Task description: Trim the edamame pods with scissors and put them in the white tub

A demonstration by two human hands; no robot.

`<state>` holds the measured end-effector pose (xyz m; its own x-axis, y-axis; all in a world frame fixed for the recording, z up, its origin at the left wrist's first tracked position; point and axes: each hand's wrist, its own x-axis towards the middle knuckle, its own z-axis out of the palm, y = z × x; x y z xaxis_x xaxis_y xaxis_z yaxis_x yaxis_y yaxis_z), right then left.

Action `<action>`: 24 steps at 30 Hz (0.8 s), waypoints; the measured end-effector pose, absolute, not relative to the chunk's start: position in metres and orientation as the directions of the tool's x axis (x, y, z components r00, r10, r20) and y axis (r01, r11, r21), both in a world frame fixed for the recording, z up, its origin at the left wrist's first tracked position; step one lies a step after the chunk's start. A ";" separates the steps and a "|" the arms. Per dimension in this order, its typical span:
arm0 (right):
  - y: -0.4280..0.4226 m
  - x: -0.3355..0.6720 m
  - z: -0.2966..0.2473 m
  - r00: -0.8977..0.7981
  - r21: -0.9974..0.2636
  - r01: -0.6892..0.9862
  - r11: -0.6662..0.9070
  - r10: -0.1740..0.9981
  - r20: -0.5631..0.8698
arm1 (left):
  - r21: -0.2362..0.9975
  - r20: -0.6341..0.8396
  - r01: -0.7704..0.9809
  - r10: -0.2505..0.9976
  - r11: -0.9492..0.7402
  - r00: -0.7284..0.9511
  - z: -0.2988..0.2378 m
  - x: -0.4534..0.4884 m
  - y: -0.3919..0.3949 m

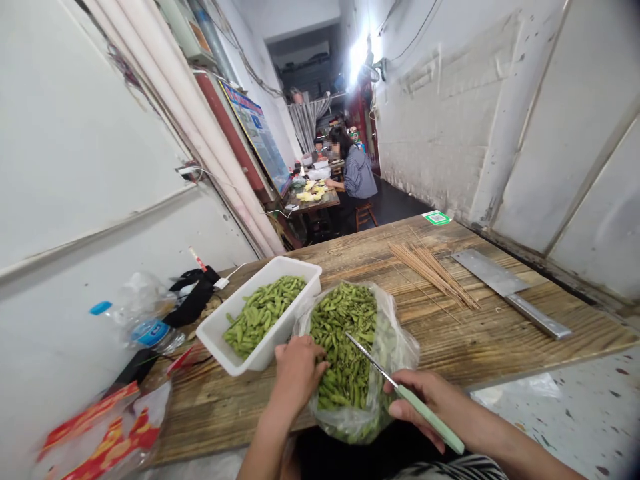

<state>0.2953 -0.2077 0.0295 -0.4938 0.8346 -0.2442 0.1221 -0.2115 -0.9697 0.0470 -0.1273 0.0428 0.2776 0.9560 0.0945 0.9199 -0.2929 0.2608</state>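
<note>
A clear plastic bag [395, 347] full of green bean pods [345, 320] lies on the wooden table [500, 333] at its near edge. My left hand [297, 373] reaches into the bag's left side, fingers curled down among the pods; what they grip is hidden. My right hand [430, 400] is closed round the pale green handle of scissors [400, 390], whose thin metal blades point up-left over the pods. A white rectangular tray [220, 327] with more pods [263, 310] stands just left of the bag.
Bamboo skewers [433, 270] and a steel cleaver [510, 290] lie on the table's right half. A water bottle [145, 327], a black item and red-printed bags [105, 430] crowd the left wall. Farther down the narrow passage a person [357, 173] sits at another table.
</note>
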 end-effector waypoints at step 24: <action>-0.211 0.301 0.049 -0.439 -0.896 0.423 0.135 0.895 -0.072 | 0.976 -0.147 0.194 0.962 0.102 0.232 0.055 0.089 -0.154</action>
